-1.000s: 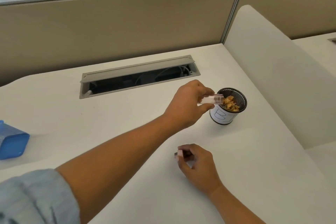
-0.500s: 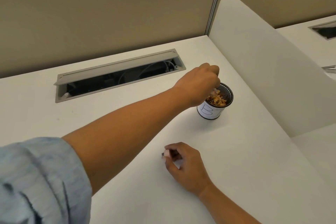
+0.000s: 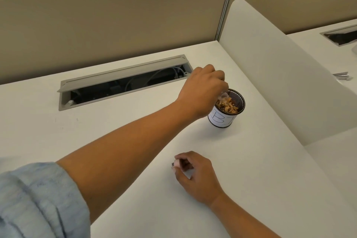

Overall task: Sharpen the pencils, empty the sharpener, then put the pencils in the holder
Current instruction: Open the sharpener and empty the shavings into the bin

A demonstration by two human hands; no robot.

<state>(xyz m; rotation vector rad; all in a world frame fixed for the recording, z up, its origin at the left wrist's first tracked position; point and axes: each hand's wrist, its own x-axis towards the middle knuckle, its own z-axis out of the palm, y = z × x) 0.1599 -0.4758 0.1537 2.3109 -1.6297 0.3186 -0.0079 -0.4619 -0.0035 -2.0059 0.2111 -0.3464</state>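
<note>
Sharpener case (image 3: 224, 95) pinched in left fingers (image 3: 222, 81)

An open-plan office — a white desk (image 3: 241, 170) is fenced by beige fabric cubicle partitions (image 3: 116, 31) at twelve o'clock, a rounded white divider panel (image 3: 280, 75) at two o'clock, and a grey cable-access hatch (image 3: 123, 83) — flap raised, wires inside — at eleven o'clock.

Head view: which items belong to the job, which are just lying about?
In the job:
- left hand tipping clear shavings case
- mesh cup, shavings inside
- right hand holding small sharpener part

Lying about:
- open cable tray
- metal object on next desk
</note>
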